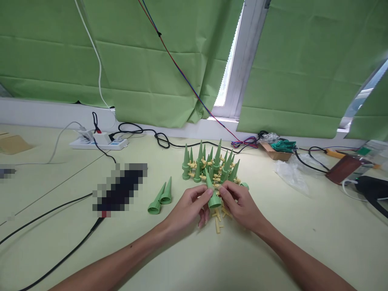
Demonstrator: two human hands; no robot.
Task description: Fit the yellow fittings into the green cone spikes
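Note:
A hollow green plastic cone (214,199) is held in my left hand (197,202), its wide open end tipped toward me. My right hand (240,203) is closed in a pinch at the cone's right side; a small yellow piece seems to be between its fingertips, mostly hidden. Just below lie several loose yellow plastic pieces (218,225) with short side stubs. Behind my hands stands a cluster of upright green cones (217,159) with yellow pieces attached at their sides. Two more green cones (155,205) lean together on the table, left of my left hand.
A white power strip (98,142) with plugs and black cables lies along the back left. A dark pixelated object (121,190) with a cable is at the left. At the right are a small cardboard box (275,151), clear plastic bags (292,173) and a brown box (345,167).

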